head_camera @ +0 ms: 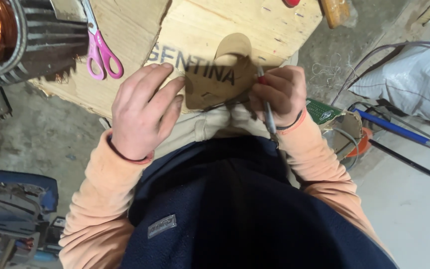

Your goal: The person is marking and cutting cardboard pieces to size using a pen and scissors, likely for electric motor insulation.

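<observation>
Pale plywood board (200,30) over a grey concrete floor (36,129); pink-handled scissors (100,50) near its left edge. At the near edge, thin brown card piece (215,82), rounded tab pointing away, pressed by flat left hand (143,112); right hand (279,94) pinching slim pen (267,107), lengthwise near-to-far.

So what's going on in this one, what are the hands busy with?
A person in peach sleeves and a dark vest bends over a pale wooden board. The left hand presses a thin, translucent brown sheet piece flat against the board's near edge. The right hand grips a slim pen with a red tip, tip at the sheet's right edge. Pink-handled scissors lie untouched on the board to the left, next to a finned grey metal motor housing with copper windings.
</observation>
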